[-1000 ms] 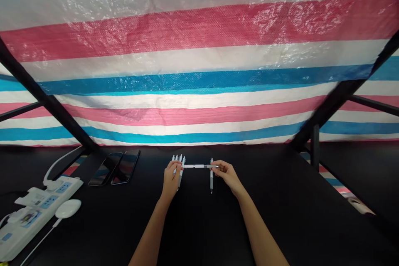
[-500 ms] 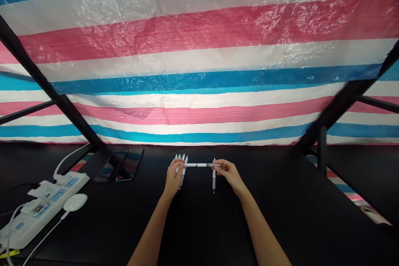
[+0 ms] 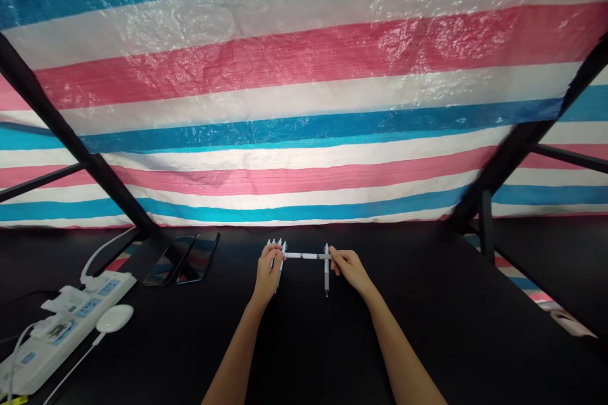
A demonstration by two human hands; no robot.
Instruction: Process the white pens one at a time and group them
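Observation:
Both hands hold one white pen point(image 3: 304, 255) sideways just above the black table point(image 3: 304, 342). My left hand point(image 3: 268, 272) pinches its left end, and my right hand point(image 3: 348, 267) pinches its right end. Under my left hand a row of white pens point(image 3: 274, 244) lies side by side, pointing away from me. A single white pen point(image 3: 326, 269) lies lengthwise on the table just left of my right hand.
Two dark phones point(image 3: 183, 257) lie at the back left. A white power strip point(image 3: 61, 323) with plugs and a white round charger point(image 3: 114, 317) sit at the left edge. Black frame bars point(image 3: 71, 139) and a striped tarp point(image 3: 304, 107) stand behind.
The hands keep the same grip on the sideways pen. The view has shifted slightly, so the hands and pens sit a little lower and to the right in the picture.

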